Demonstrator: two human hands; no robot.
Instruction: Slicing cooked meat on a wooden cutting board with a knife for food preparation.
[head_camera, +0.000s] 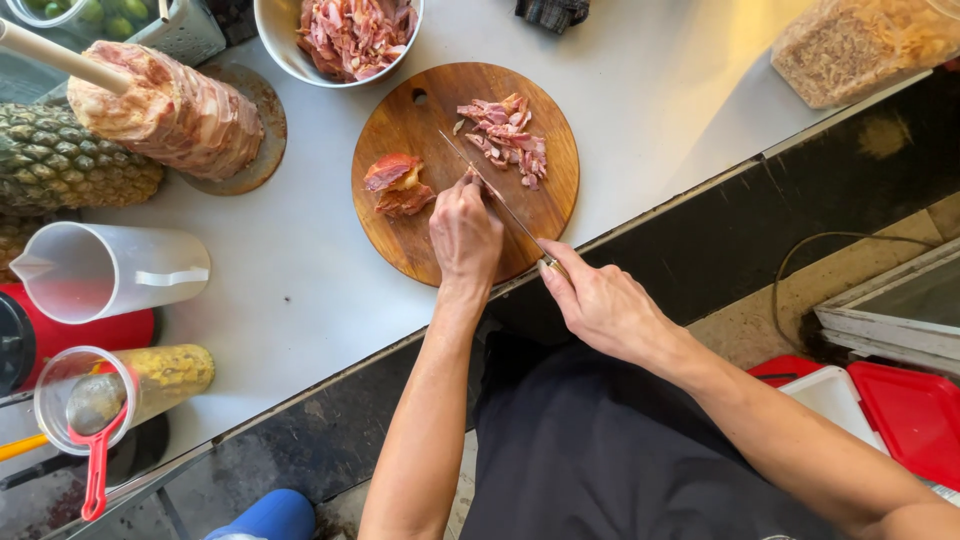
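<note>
Head view. Round cutting board (400, 235) sits at the table's near edge, within easy reach. Left hand (465, 232) has its fingers pressed together and curled, tips pinning a meat piece (472, 178) near the board's centre, knuckles fronting the blade. Right hand (600, 300) is wrapped closed around the knife (490, 190) handle, blade angled across the board. Sliced meat (507, 138) is heaped at the far side (clear of the blade); uncut chunks (397, 184) wait at the left.

Right hand (600, 300) slices meat (478, 182) with knife (495, 195)
</note>
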